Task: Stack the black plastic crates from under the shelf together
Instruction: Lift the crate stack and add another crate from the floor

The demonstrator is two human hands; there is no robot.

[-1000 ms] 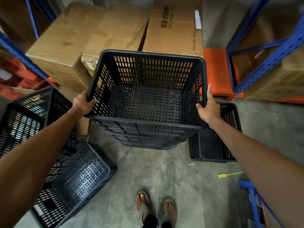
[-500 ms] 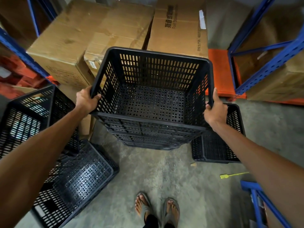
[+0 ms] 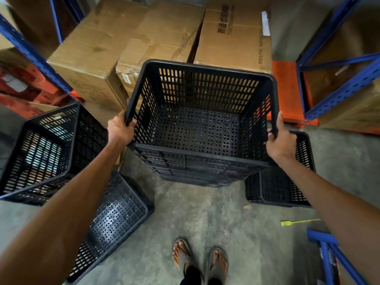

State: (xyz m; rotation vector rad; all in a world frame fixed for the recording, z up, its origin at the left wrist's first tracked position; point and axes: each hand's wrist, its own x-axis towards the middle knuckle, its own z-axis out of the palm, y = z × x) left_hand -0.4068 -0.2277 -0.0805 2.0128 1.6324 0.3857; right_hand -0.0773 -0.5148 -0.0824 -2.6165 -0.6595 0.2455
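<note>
Both hands hold one black crate (image 3: 197, 128) above the concrete floor (image 3: 205, 219), in front of the cardboard boxes (image 3: 156, 44). The left hand (image 3: 120, 131) is closed on its left rim, the right hand (image 3: 280, 140) on its right rim. Another crate (image 3: 283, 186) stands on the floor below the right hand; two more crates (image 3: 47, 153) lie tilted at the left.

- Black crates — four: held crate (image 3: 201, 128), tilted crate (image 3: 41, 153), overturned crate (image 3: 115, 219), floor crate (image 3: 287, 188)
- Cardboard boxes — three (image 3: 236, 33)
- Hands — two: left hand (image 3: 120, 131), right hand (image 3: 280, 140)
- Yellow tag (image 3: 298, 222) — one
</note>
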